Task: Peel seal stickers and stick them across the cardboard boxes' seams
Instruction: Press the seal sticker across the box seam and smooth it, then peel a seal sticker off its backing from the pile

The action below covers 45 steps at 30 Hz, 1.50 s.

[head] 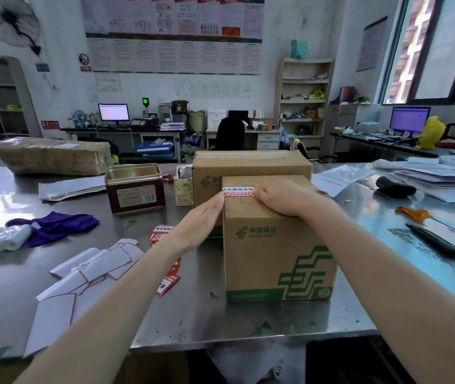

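I am watching the seal sticker (238,193) being laid on top of the small cardboard box (277,239), at its far left edge, where it can bridge the flap seam. The left hand (202,221) is lying flat along the box's left side, its straight fingers (218,202) pressing the sticker's overhanging end down over the corner. The right hand (281,199) is resting on the lid with curled fingers, pinning the sticker's other end; I cannot quite tell whether it is pinching or just pressing. The box is standing on the steel table (193,314), touching the larger box (251,167) behind, which probably braces it. Peeled backing papers (87,275) and spare red stickers (165,284) are lying to the left, within easy reach.
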Motion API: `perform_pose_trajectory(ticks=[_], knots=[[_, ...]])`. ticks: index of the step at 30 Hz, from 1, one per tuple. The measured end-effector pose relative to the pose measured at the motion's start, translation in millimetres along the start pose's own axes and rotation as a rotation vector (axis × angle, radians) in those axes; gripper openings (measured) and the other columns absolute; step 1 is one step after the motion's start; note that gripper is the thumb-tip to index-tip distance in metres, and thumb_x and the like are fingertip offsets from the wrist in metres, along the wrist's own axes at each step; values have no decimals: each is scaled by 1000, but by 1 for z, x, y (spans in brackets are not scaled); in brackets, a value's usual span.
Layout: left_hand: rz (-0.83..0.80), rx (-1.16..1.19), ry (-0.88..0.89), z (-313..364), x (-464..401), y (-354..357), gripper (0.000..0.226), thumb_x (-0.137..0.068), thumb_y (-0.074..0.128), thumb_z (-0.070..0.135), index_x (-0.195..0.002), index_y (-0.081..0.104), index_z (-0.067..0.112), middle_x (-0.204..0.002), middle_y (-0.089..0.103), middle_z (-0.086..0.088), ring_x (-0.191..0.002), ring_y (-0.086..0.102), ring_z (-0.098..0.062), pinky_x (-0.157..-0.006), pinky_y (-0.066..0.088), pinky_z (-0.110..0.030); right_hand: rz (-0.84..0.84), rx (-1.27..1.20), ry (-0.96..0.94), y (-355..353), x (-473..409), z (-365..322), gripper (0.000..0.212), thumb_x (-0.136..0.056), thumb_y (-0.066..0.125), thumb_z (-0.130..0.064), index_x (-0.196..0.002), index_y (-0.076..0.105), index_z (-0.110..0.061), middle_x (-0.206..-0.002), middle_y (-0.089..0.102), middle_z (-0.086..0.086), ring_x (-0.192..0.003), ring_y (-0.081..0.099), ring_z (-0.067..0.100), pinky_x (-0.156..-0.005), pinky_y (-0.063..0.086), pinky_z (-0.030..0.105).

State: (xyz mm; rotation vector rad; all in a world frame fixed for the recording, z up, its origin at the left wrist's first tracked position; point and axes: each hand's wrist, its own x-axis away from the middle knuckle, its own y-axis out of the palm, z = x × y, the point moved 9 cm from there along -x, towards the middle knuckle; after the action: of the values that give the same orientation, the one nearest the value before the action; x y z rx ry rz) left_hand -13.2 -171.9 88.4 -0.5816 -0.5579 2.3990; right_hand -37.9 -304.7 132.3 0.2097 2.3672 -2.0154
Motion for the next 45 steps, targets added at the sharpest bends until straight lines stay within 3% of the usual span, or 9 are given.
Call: perform_pose_trajectory(ticks=[6, 11, 17, 21, 24, 29, 33, 36, 45], knots=[[-41, -17, -114, -6, 17, -9, 59, -99, 14, 50, -139, 45, 19, -148, 41, 3, -139, 31, -13, -110, 16, -27, 97, 4, -5, -6, 11, -14, 42, -102, 27, -34, -85, 58, -9, -78, 54, 2, -71, 49, 15, -62, 35, 28], [70, -95, -142, -11, 33, -35, 60, -100, 16, 48, -129, 57, 15, -137, 53, -1, -129, 45, -15, -102, 26, -26, 169, 64, -18, -9, 29, -48, 45, -102, 28, -29, -62, 45, -16, -69, 51, 3, -67, 52, 18, -66, 44, 33], [297, -33, -321, -45, 53, -79, 33, -99, 39, 22, -117, 63, 7, -121, 63, -6, -105, 54, -14, -90, 39, -27, 215, 124, -195, 7, 38, -128, 27, -100, 34, -22, -103, 58, -9, -93, 63, 8, -80, 61, 21, -74, 54, 36], [309, -125, -428, -76, 63, -97, 29, -93, 50, 8, -119, 62, 5, -119, 65, -10, -91, 54, -11, -73, 44, -20, 106, 58, -263, 49, 21, -163, 27, -97, 41, -15, -119, 56, -11, -105, 64, 8, -86, 63, 20, -77, 56, 34], [310, -76, -442, -96, 76, -101, 22, -90, 50, 9, -102, 68, 8, -99, 65, -9, -88, 58, -18, -68, 44, -25, -6, -24, -251, 89, 4, -171, 31, -96, 44, -16, -125, 56, -11, -111, 64, 10, -92, 63, 23, -80, 56, 39], [279, -125, -478, -134, 78, -93, 28, -88, 51, 1, -111, 65, 7, -108, 64, -14, -94, 58, -22, -74, 43, -28, -84, -89, -101, 147, -24, -151, 30, -97, 45, -19, -124, 56, -11, -114, 64, 9, -92, 63, 22, -80, 55, 35], [295, -215, -457, -151, 70, -81, 36, -90, 52, 4, -125, 54, 0, -118, 60, -18, -104, 57, -27, -85, 42, -29, -4, -184, -53, 168, -37, -138, 30, -96, 48, -28, -121, 57, -13, -114, 62, 9, -85, 57, 20, -70, 43, 27], [268, -344, -425, -163, 64, -69, 37, -89, 53, 14, -126, 52, 9, -119, 63, -12, -108, 59, -28, -86, 43, -30, 86, -218, -34, 178, -48, -132, 36, -95, 47, -32, -124, 53, -12, -119, 59, 10, -105, 58, 24, -86, 50, 35], [345, -433, -388, -179, 62, -70, 43, -93, 51, 21, -135, 47, 16, -129, 60, -4, -115, 57, -20, -90, 40, -25, 128, -255, 176, 199, -85, -115, 53, -88, 54, -51, -123, 53, -12, -123, 55, 9, -114, 51, 26, -95, 42, 37]])
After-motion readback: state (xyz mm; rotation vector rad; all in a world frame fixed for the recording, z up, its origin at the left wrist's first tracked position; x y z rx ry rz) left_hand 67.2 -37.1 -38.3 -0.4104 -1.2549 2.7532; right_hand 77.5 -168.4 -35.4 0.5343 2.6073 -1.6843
